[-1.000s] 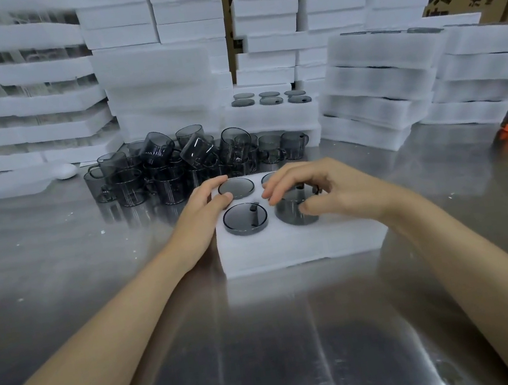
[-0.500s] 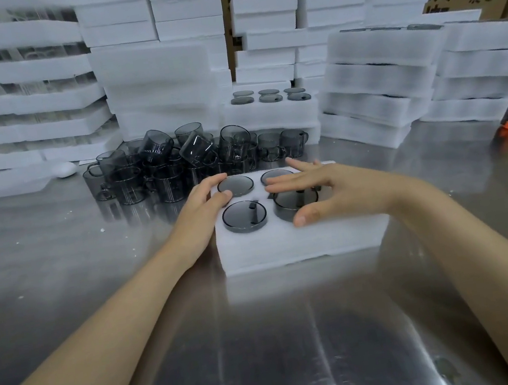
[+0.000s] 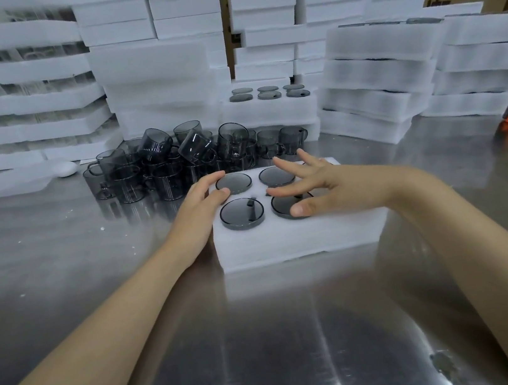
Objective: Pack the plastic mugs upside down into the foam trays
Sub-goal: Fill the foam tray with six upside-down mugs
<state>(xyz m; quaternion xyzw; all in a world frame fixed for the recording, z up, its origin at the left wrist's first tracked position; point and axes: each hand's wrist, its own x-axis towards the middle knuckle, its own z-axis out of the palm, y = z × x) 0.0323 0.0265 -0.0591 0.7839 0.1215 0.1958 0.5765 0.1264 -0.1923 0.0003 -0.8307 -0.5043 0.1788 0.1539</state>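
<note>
Now my right grip (image 3: 327,188) has let go, fingers uncurled and spread just above the mug (image 3: 281,208), which sits upside down in the tray (image 3: 302,238) pocket under it, seated I judge, while my left grip (image 3: 198,214) rests relaxed on the tray's edge.

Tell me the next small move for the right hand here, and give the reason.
Probably lift the open right hand away from the near-right smoky grey plastic mug and reach for the pile of loose grey mugs behind the white foam tray. All four mugs visible in the tray already sit upside down, and that hand holds nothing.
</note>
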